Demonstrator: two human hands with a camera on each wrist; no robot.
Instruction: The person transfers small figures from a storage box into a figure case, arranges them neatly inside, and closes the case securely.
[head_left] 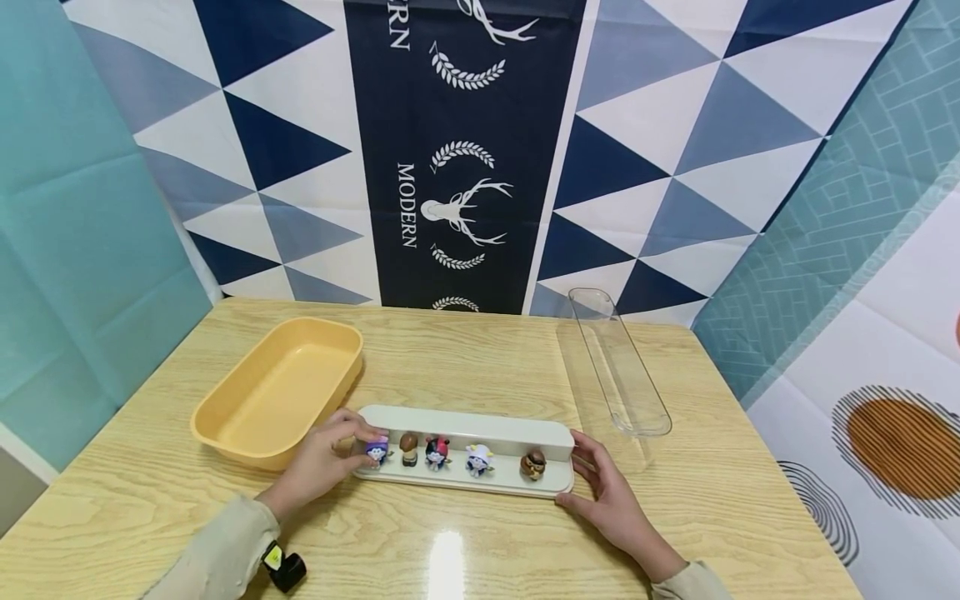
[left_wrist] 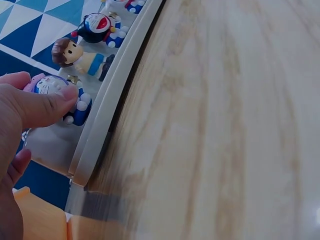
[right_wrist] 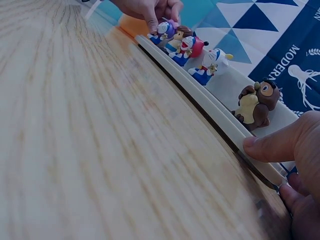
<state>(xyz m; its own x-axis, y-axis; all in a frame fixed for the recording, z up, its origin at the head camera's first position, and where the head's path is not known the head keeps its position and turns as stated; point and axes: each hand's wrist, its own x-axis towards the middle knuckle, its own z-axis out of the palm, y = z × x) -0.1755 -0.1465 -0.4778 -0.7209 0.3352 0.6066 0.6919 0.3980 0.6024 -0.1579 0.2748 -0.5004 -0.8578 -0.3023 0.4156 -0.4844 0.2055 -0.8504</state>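
Observation:
A long white tray (head_left: 465, 423) with a raised back step lies across the table. At its left end, my left hand (head_left: 318, 462) pinches a small purple-capped figurine (head_left: 377, 452) between thumb and fingers; its feet are at the tray floor in the left wrist view. Beside it stand a brown-haired boy figurine (head_left: 408, 450), a red-and-black hooded figurine (head_left: 437, 455) and a white-hatted one (head_left: 478, 461). Farther right, after a wider gap, is a brown owl-like figurine (right_wrist: 257, 105). My right hand (head_left: 611, 504) grips the tray's right end, thumb on the front edge, fingers partly hidden.
A yellow basin (head_left: 217, 417) stands at the left behind my left hand. Toward the back right lies a long clear plastic cover (head_left: 626, 362). A patterned cloth (head_left: 465, 167) hangs behind the wooden table (head_left: 450, 350). A black strap device (head_left: 285, 568) is by the left wrist.

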